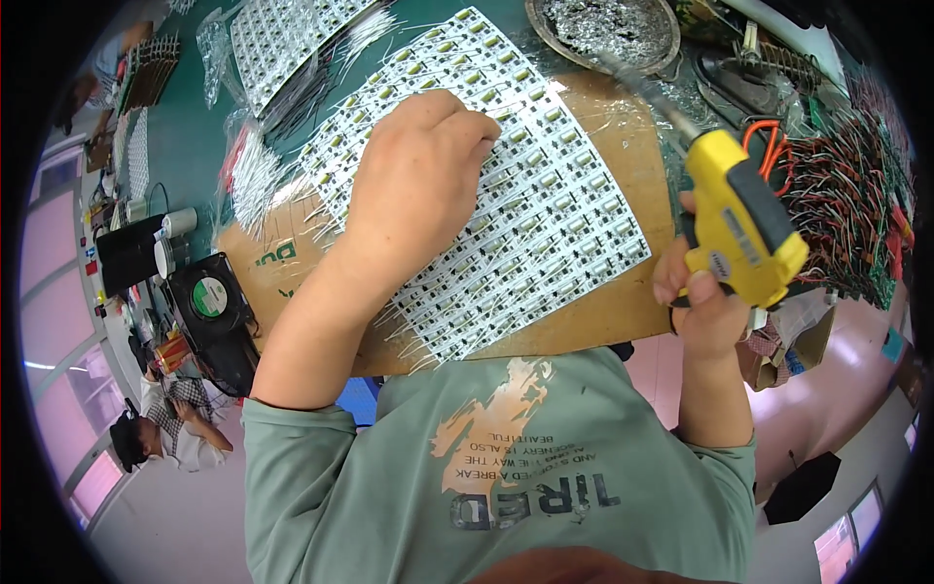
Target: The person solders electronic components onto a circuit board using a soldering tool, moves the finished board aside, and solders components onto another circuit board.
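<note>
A large white panel of small circuit boards (574,185) lies tilted on a brown cardboard sheet (632,131). Rows of small components cover it, and thin white wires stick out along its left and lower parts. Over the panel's upper middle, my left hand (423,161) is closed, thumb and fingertips drawn together; whatever they pinch is too small to make out. To the right of the panel, my right hand (708,307) grips a yellow and black soldering gun (735,214) by its handle. Its metal tip points up and left toward a round dish (548,41) of silvery scraps.
White wires (255,185) lie bundled left of the panel, below another board panel (282,49). A black fan (209,297) stands at the left. Orange-handled scissors (769,151) and a heap of red, black and white wires (846,195) lie right. Another person (175,428) sits far left.
</note>
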A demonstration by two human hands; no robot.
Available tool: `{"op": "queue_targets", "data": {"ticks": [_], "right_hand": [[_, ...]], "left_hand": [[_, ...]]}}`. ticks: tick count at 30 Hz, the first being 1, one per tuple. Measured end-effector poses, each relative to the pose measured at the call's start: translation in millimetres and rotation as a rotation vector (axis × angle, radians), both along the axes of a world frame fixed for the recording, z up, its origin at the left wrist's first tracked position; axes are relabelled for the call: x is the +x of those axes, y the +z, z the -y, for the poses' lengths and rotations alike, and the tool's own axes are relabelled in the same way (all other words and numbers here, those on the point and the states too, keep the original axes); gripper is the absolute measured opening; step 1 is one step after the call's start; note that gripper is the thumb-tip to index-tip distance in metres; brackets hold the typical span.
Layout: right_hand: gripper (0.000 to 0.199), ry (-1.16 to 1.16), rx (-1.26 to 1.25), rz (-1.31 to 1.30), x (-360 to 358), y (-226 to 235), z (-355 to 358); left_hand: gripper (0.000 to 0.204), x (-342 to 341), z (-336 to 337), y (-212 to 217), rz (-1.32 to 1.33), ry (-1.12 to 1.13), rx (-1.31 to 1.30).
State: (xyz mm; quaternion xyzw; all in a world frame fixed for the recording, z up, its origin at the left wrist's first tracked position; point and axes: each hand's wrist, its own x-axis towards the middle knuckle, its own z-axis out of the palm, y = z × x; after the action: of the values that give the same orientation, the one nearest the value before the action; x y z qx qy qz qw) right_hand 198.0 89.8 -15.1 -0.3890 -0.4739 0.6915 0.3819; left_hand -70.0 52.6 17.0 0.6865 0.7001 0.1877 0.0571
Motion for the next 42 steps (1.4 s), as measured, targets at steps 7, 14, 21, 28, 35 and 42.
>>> {"op": "queue_targets", "data": {"ticks": [7, 14, 21, 28, 35, 42], "right_hand": [[0.028, 0.247, -0.056, -0.136, 2.7, -7.0, 11.0], [0.066, 0.220, 0.038, 0.053, 11.8, -15.1, 13.4], [0.049, 0.221, 0.122, 0.103, 9.8, -16.6, 16.2], [0.040, 0.237, -0.015, 0.073, 17.5, -16.4, 15.8], [0.045, 0.239, 0.010, 0.063, 18.5, -19.3, 15.8], [0.047, 0.221, -0.016, 0.061, 14.7, -16.3, 16.0]], "left_hand": [[0.007, 10.9, -17.0, -14.1, 0.085, 0.017, 0.075], [0.008, 10.7, -19.4, -20.4, 0.053, 0.003, 0.033], [0.009, 12.9, -19.4, -20.3, 0.065, -0.003, 0.012], [0.009, 15.7, -18.2, -20.7, 0.060, 0.027, 0.020], [0.010, 15.2, -18.0, -20.3, 0.053, 0.021, 0.019], [0.010, 15.8, -18.5, -19.7, 0.064, 0.023, 0.011]]}}
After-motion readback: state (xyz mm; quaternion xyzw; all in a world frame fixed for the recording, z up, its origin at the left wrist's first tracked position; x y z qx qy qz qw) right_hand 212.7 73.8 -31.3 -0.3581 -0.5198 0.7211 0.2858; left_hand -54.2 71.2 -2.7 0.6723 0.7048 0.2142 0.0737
